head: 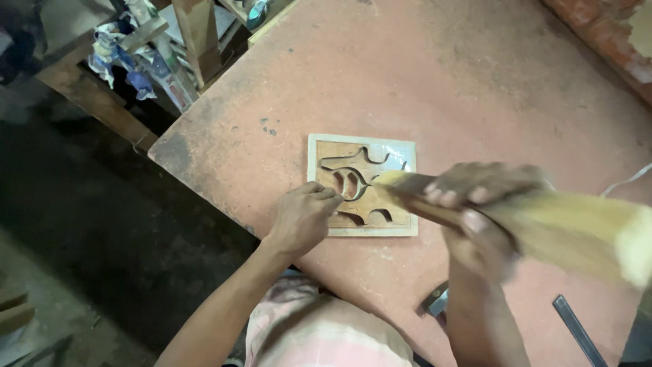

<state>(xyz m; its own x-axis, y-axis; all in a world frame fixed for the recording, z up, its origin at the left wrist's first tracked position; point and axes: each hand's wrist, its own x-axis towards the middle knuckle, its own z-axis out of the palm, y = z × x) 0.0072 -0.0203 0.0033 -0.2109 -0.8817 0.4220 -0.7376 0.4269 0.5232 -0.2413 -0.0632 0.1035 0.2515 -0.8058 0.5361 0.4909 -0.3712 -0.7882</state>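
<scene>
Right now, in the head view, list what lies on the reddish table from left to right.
Left hand → square carved wooden panel with cut-out curves → right hand gripping a blurred pale wooden mallet, whose head lies farthest right.

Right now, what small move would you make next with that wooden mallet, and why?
Probably a light tap down. The right hand holds the wooden mallet raised and blurred above the carved panel, while the left hand rests at its cut-out.
</scene>
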